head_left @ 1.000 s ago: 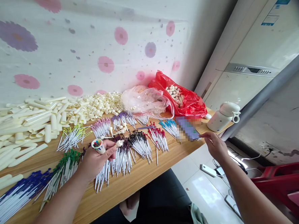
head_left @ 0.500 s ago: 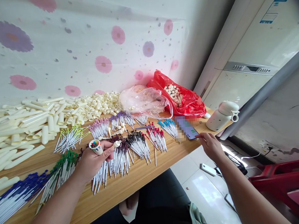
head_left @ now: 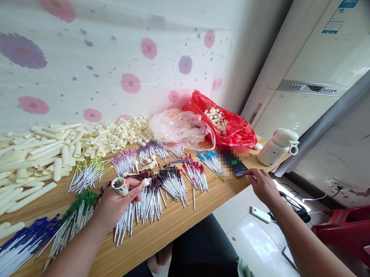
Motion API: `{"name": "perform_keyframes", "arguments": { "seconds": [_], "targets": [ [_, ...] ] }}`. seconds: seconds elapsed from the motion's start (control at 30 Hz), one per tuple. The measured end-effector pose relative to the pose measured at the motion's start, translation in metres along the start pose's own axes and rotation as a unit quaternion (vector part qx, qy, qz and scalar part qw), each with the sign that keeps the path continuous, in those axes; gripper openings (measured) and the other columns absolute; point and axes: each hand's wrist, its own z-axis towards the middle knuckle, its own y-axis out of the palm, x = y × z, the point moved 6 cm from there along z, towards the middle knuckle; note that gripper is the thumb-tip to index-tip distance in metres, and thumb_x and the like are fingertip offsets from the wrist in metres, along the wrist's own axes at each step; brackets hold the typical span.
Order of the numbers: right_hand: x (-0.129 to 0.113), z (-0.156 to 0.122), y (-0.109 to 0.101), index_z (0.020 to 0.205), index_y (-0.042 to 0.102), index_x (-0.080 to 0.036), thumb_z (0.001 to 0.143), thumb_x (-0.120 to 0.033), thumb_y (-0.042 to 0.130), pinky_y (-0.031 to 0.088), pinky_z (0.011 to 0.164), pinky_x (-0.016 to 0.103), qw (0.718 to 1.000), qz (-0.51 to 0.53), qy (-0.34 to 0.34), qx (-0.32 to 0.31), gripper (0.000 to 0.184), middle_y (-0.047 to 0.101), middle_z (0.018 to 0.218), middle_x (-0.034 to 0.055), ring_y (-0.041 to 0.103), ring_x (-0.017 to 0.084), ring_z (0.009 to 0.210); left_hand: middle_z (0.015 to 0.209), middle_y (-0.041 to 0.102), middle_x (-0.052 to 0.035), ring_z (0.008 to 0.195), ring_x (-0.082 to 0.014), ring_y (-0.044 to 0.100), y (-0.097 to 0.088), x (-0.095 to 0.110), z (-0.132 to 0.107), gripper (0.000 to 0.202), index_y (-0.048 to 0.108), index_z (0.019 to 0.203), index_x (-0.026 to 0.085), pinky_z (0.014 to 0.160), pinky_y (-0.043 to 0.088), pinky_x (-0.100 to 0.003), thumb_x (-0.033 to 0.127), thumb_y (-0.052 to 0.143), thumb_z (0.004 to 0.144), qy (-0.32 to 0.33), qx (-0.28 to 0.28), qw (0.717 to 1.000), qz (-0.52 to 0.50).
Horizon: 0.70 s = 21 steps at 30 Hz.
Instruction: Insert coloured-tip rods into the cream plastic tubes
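Seems occupied with the phone [head_left: 237, 165] just now, with small parts parked on the other side. Finds it flat at the tabletop's [head_left: 209, 201] right end, by the near edge. Reaches its nearest corner with the right hand [head_left: 265, 186], narrow at the fingertips, thumb close to forefinger; cannot tell whether pressing or pinching. Holds a white tube [head_left: 120, 186] in the left hand [head_left: 117, 206], open end up with coloured bits inside, and pinches a cream tip [head_left: 146, 182] out front. Hangs that hand over the maroon refills [head_left: 151, 195], forearm slanting in across the near edge. Angles the right forearm up from over the floor [head_left: 253, 230], wrist outside the near edge. Probably calls next for a light fingertip at the phone, plus a steady left grip, so as not to drop the tip among the refills.
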Motion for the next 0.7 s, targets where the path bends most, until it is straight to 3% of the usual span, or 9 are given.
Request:
{"name": "perform_keyframes", "arguments": {
  "seconds": [0.7],
  "targets": [
    [0.001, 0.001, 0.004, 0.097, 0.060, -0.021, 0.090, -0.032, 0.037, 0.046, 0.077, 0.037, 0.999, -0.036, 0.002, 0.021, 0.027, 0.067, 0.092, 0.0091, 0.060, 0.026, 0.095, 0.054, 0.057, 0.0005, 0.050, -0.0124, 0.052, 0.002, 0.015, -0.002, 0.025, 0.061, 0.069, 0.017, 0.049, 0.045, -0.023, 0.041, 0.062, 0.075, -0.019, 0.011, 1.000, -0.016]
  ]
}}
